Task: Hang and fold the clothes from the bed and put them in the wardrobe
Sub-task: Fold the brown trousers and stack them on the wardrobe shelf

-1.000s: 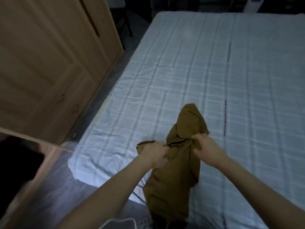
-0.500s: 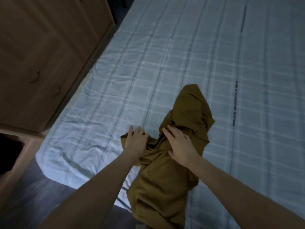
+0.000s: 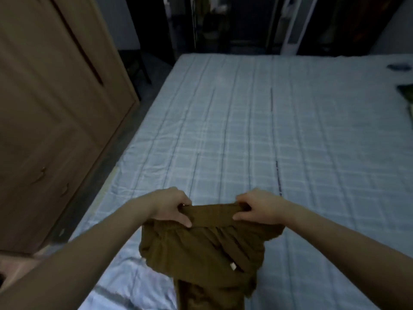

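A mustard-brown garment (image 3: 201, 249) with a gathered waistband hangs in front of me above the near edge of the bed (image 3: 245, 135). My left hand (image 3: 172, 206) grips the left end of its waistband. My right hand (image 3: 257, 206) grips the right end, so the band is stretched flat between them. The cloth falls down and out of the frame at the bottom. A small white tag shows on the fabric. The wooden wardrobe (image 3: 51, 121) stands to the left with its doors closed.
The bed has a pale blue checked sheet. Dark clothes (image 3: 405, 95) lie at its far right edge. A narrow strip of floor runs between the bed and the wardrobe. A tall white fan (image 3: 292, 25) and dark furniture stand beyond the bed's far end.
The garment lay bunched on the bed with my hands pressing on it. Now both hands have taken its waistband and lifted it off the sheet, spread between them. My view has tilted up.
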The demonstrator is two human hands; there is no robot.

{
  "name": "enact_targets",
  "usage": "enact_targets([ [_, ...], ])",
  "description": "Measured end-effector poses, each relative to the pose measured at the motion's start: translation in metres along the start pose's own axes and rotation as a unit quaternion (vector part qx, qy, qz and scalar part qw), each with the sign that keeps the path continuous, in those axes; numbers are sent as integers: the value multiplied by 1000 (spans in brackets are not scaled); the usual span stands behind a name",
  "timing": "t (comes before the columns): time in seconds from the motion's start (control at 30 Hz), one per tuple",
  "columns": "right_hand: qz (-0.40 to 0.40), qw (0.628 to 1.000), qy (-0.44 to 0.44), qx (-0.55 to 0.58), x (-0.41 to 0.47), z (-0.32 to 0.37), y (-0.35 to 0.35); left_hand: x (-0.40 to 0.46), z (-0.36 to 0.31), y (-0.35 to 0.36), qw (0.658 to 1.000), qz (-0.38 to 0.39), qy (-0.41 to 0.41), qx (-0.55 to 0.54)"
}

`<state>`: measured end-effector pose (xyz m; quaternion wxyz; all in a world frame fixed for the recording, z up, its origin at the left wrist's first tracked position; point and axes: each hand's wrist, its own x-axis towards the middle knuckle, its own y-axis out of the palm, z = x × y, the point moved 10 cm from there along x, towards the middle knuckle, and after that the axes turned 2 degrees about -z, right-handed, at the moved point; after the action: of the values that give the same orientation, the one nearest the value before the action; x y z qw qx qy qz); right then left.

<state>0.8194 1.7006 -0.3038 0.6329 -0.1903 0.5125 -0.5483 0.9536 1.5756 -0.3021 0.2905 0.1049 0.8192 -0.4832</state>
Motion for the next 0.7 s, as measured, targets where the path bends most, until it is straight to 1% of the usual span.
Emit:
enact_targets([
  [0.07,-17,998,42,53,-28,1,-57,-12,-21,-63,999,-12,12,51],
  [0.13,-33,990,73,114,-53,4,-100,-17,-40,-119,993,-44,32,105],
  [0.2,-44,983,104,143,-81,5,-137,-24,-72,-174,982,-79,59,158],
  [0.23,-55,984,111,130,-92,4,-155,-27,-87,-195,978,-94,71,171],
  [0.3,-113,982,130,77,-119,0,-196,-37,-121,-232,971,-114,89,193],
  [0.37,-196,969,145,29,-146,-8,-238,-46,-152,-266,965,-146,103,192],
  [0.43,-282,948,150,-5,-176,-10,-276,-59,-180,-295,956,-194,111,190],
  [0.47,-326,933,150,-36,-191,-11,-292,-67,-193,-310,943,-231,114,210],
  [0.5,-377,911,145,-82,-209,-8,-308,-76,-207,-325,922,-277,115,243],
  [0.57,-479,849,124,-186,-245,5,-332,-95,-238,-350,861,-376,134,314],
  [0.6,-507,830,113,-204,-259,9,-340,-102,-251,-357,841,-408,147,325],
  [0.63,-503,836,106,-190,-268,5,-344,-104,-261,-360,838,-419,155,314],
  [0.67,-469,865,108,-144,-270,-5,-343,-98,-265,-358,857,-402,153,285],
  [0.7,-411,900,122,-78,-269,-21,-334,-86,-266,-349,893,-354,147,236],
])
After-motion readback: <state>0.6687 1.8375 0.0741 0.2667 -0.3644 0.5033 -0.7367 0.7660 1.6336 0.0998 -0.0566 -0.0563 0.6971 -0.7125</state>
